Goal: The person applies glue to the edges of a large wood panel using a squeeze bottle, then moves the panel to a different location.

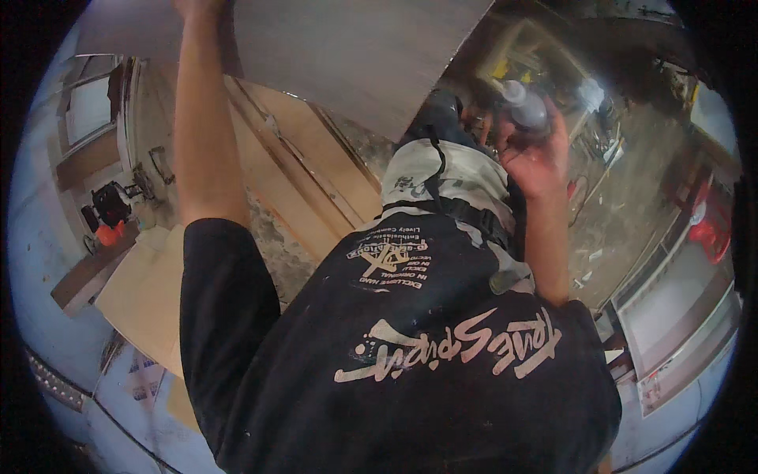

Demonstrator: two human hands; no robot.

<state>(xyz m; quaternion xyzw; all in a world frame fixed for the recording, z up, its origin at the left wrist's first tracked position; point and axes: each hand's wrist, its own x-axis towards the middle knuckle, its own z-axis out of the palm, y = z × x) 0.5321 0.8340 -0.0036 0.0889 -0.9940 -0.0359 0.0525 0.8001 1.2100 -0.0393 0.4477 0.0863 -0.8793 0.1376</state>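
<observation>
My right hand [538,158] is wrapped round a squeeze bottle [529,110] with a pale nozzle, held up to the right of my body. Across the top spreads a large grey flat panel [347,59], its near corner coming down in front of my waist. My left arm reaches far forward to the panel's left part. Only the edge of my left hand [201,6] shows at the upper rim, and its fingers are out of sight, so I cannot tell whether it grips or rests on the panel.
Long brown boards [292,154] lie below the panel. At left are a cardboard sheet [146,292], a black device [110,204] and an orange object [110,233]. White framed panels [671,316] and a red item [713,233] stand at right. A wooden frame [517,39] lies beyond the bottle.
</observation>
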